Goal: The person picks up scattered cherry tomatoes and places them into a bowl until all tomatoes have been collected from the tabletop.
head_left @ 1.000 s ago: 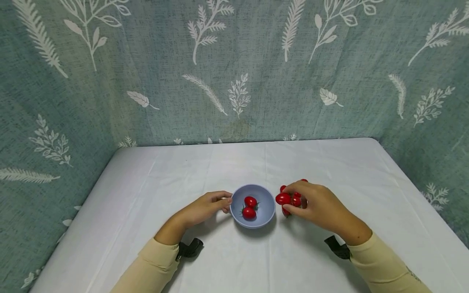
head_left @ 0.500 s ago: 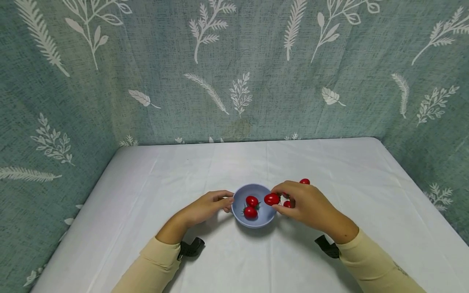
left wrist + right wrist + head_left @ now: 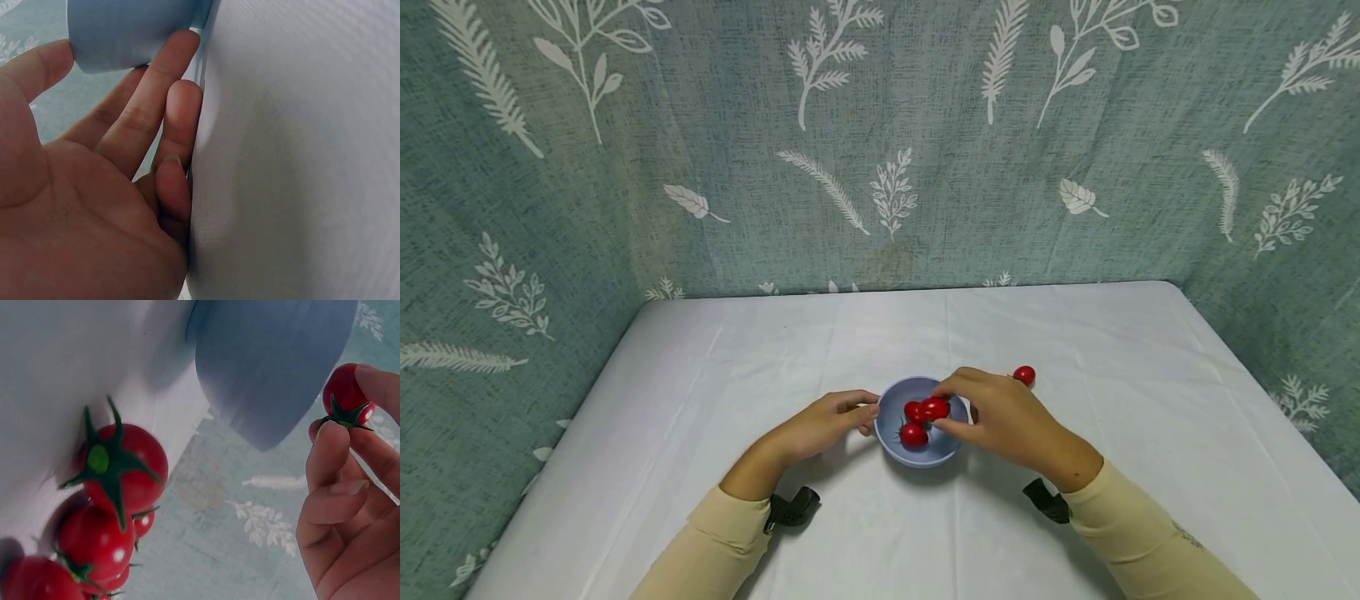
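A pale blue bowl [image 3: 942, 450] stands on the white-covered table, with two cherry tomatoes [image 3: 913, 436] inside. My left hand [image 3: 816, 429] touches the bowl's left side: its thumb tip meets the rim and its mostly straight fingers lie against the lower wall, as the left wrist view shows. Between thumb and fingertips, my right hand [image 3: 1011, 425] pinches another red cherry tomato [image 3: 935, 408], held over the bowl's right half. In the right wrist view this tomato's green calyx [image 3: 347, 415] faces the palm.
Several more cherry tomatoes [image 3: 94, 540] lie on the table to the right of the bowl, mostly hidden behind my right hand in the head view. One tomato [image 3: 1024, 375] shows past the knuckles. A green leaf-patterned curtain [image 3: 880, 167] hangs behind the table.
My right hand has moved left with the pinched tomato, from beside the other tomatoes to over the bowl. The left hand and the bowl stay in place.
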### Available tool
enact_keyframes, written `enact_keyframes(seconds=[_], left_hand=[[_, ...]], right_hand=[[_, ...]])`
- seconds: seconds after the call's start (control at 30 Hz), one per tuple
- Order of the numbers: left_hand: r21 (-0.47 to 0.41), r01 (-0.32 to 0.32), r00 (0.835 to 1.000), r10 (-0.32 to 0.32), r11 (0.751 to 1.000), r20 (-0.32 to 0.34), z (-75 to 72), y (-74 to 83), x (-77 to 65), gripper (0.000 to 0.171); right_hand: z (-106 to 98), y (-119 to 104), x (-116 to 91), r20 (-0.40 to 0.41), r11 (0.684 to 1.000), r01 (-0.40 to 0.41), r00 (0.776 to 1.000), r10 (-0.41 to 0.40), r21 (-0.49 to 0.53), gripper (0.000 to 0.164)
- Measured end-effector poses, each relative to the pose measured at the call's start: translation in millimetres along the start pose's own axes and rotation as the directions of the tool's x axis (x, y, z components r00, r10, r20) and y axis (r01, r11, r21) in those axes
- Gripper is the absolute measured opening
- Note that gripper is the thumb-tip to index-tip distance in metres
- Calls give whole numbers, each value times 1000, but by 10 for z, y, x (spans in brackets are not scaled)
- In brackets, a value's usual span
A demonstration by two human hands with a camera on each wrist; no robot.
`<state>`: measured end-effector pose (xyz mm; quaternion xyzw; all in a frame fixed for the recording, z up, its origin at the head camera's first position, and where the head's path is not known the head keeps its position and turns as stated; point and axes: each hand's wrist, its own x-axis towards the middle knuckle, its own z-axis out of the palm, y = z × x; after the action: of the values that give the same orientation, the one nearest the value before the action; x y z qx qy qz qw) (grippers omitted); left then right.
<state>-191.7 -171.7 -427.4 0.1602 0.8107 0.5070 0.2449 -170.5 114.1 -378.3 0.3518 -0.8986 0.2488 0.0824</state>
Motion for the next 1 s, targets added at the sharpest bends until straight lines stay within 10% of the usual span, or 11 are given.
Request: enact_keyframes(seconds=[1.0], left_hand=[[9,-13,1000,13,1000,5,-11,9,-10,42]], right_hand=[[313,-122,277,52,993,-15,998,21,-114,33]])
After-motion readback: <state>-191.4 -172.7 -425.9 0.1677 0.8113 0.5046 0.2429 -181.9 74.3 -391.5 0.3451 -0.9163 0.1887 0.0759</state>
